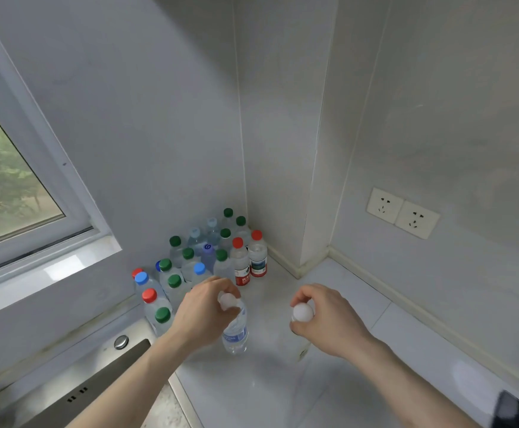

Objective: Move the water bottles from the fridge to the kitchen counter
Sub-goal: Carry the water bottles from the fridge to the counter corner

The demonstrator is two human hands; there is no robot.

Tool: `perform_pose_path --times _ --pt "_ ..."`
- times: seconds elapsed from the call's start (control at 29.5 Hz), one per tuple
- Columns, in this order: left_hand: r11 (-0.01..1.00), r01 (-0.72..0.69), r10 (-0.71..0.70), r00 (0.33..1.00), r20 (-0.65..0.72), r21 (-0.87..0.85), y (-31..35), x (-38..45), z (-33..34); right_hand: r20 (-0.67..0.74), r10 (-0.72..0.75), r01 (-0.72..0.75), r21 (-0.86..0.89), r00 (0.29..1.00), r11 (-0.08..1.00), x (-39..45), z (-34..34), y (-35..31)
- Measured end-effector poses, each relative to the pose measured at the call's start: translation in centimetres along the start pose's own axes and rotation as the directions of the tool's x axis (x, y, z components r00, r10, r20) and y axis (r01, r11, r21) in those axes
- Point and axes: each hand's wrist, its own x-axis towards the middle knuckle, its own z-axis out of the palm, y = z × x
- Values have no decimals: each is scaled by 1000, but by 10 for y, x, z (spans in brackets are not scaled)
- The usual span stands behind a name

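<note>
Bottles (235,330) gripped by necks — L hand (204,307), R hand (324,318).

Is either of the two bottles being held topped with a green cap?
No: the left hand and right hand each hold a white-capped bottle; green caps are only in the cluster behind.

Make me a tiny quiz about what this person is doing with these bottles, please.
1. True or false: each hand grips a white-capped bottle by its neck.
2. Which cap colour is most common in the cluster of bottles in the corner? A red, B green, C blue.
3. What is fixed to the wall on the right?

Key
1. True: left hand grips one white-capped bottle, right hand the other white-capped bottle.
2. B, as in the cluster on the counter.
3. Two sockets.
</note>
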Motion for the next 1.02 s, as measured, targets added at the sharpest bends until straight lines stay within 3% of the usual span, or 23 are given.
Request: perform_pose_path --times 0.41,1.02 --pt "999 -15 15 1000 -7 36 -23 49 14 15 44 -44 -14 999 999 45 21 -7" --pt "993 107 -107 994 -10 56 -76 85 44 55 109 -107 -46 992 993 127 70 -17"
